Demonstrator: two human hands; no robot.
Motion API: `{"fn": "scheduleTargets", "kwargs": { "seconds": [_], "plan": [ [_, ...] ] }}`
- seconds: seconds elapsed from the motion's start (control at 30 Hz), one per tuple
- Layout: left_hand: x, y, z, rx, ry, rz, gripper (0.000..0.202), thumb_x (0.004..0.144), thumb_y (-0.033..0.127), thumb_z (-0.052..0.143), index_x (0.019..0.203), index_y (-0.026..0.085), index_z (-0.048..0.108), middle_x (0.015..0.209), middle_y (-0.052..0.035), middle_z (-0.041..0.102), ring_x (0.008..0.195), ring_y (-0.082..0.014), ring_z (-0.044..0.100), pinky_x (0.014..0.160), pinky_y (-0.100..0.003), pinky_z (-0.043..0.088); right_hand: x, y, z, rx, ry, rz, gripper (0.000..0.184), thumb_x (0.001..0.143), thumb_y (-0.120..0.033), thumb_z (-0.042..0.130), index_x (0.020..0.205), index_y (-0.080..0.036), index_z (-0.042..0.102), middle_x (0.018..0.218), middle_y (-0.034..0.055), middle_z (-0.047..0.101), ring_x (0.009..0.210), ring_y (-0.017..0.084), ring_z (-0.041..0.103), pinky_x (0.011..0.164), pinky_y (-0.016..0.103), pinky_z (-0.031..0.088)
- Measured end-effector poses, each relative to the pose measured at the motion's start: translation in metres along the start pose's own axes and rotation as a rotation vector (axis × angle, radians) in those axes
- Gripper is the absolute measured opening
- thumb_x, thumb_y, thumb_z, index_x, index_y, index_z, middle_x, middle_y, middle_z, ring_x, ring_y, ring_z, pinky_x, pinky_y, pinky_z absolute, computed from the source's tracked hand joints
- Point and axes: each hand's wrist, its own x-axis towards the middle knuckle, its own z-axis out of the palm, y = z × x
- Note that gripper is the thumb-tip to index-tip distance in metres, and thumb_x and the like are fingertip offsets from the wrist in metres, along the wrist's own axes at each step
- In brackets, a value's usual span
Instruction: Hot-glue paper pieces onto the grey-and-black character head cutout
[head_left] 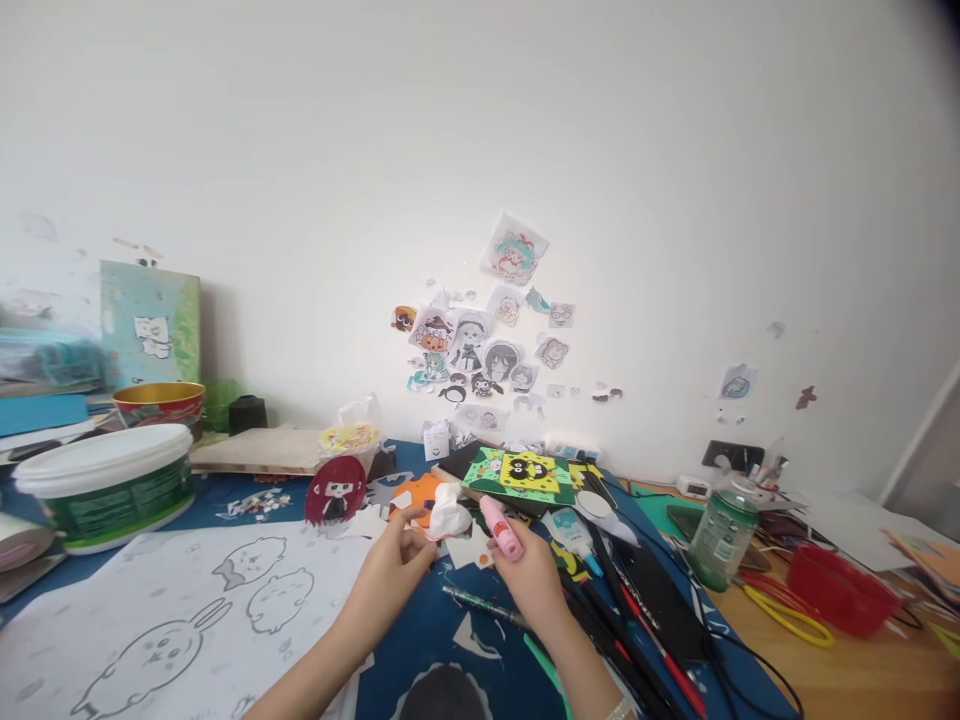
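My right hand [529, 575] is wrapped round a pink tube [502, 528] with a reddish mark on it, its far end tilted up and left. My left hand [397, 555] is beside it, fingers loosely curled and thumb apart from them, with nothing visible between. Just beyond the left fingertips is a crumpled white tissue-like piece [451, 512]; whether they touch it I cannot tell. Orange paper [414, 493] lies behind the left hand. A patterned pen [480, 603] and white paper scraps [476, 638] are on the blue table cover below the hands.
A large line drawing [161, 640] covers the left side, near a lidded tub [112, 490]. A green-and-yellow picture [517, 473] lies at the back. Black and red pens [637, 620], a green jar [724, 535] and a red container [840, 590] stand or lie rightward. Cutouts cover the wall.
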Motion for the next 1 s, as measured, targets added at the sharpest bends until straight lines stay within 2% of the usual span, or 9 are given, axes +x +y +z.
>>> {"fn": "scheduleTargets", "kwargs": {
  "seconds": [0.13,0.33,0.5,0.63,0.73,0.83,1.0],
  "plan": [
    [0.002,-0.007,0.002,0.016,-0.007,0.028,0.047,0.068,0.040,0.043,0.109,0.017,0.038,0.067,0.0000,0.062,0.065,-0.0214,0.060,0.066,-0.034,0.045,-0.002,-0.002,-0.002,-0.064,0.036,-0.011,0.024,0.076,-0.022,0.045,0.090,-0.022,0.064,0.076,0.0033,0.065,0.067,0.020,0.058,0.057,0.024,0.038],
    [0.004,-0.015,0.005,0.054,-0.050,0.061,0.042,0.069,0.036,0.043,0.107,0.019,0.040,0.068,0.0010,0.062,0.067,-0.0199,0.060,0.065,-0.031,0.044,-0.001,-0.002,-0.003,-0.118,0.043,-0.020,0.020,0.077,-0.021,0.044,0.082,-0.021,0.063,0.073,0.0030,0.064,0.065,0.019,0.056,0.054,0.023,0.035],
    [0.004,-0.016,0.006,0.051,-0.081,0.057,0.038,0.070,0.036,0.044,0.104,0.019,0.043,0.068,0.0012,0.062,0.068,-0.0194,0.060,0.066,-0.030,0.044,-0.003,-0.005,-0.005,-0.081,0.055,-0.107,0.022,0.076,-0.019,0.043,0.086,-0.021,0.062,0.085,0.0040,0.064,0.075,0.019,0.058,0.058,0.022,0.037],
    [0.004,-0.019,0.007,0.059,-0.080,0.070,0.036,0.070,0.036,0.044,0.102,0.019,0.044,0.068,0.0009,0.062,0.066,-0.0192,0.060,0.064,-0.029,0.044,-0.004,-0.003,-0.005,-0.096,0.034,-0.057,0.017,0.073,-0.018,0.046,0.078,-0.020,0.062,0.073,0.0034,0.063,0.066,0.019,0.056,0.055,0.023,0.036],
    [0.004,-0.018,0.007,0.066,-0.092,0.062,0.037,0.070,0.036,0.044,0.103,0.019,0.044,0.069,0.0006,0.062,0.067,-0.0194,0.060,0.066,-0.030,0.044,-0.002,0.001,-0.002,-0.032,0.050,-0.074,0.016,0.070,-0.018,0.048,0.077,-0.020,0.062,0.074,0.0029,0.063,0.066,0.018,0.056,0.056,0.023,0.037],
    [0.003,-0.015,0.006,0.059,-0.101,0.057,0.037,0.070,0.036,0.043,0.103,0.019,0.043,0.069,0.0005,0.062,0.068,-0.0196,0.060,0.067,-0.030,0.044,0.001,0.005,0.000,0.040,0.055,-0.033,0.014,0.069,-0.023,0.051,0.076,-0.019,0.062,0.067,0.0018,0.061,0.060,0.017,0.053,0.055,0.023,0.038],
    [0.001,-0.013,0.006,0.083,-0.103,0.065,0.036,0.071,0.035,0.043,0.102,0.019,0.042,0.068,0.0017,0.060,0.068,-0.0189,0.059,0.066,-0.029,0.044,0.003,0.006,-0.001,0.096,0.076,-0.043,0.019,0.064,-0.019,0.053,0.078,-0.016,0.065,0.069,0.0027,0.062,0.062,0.017,0.054,0.057,0.024,0.041]
  ]
}}
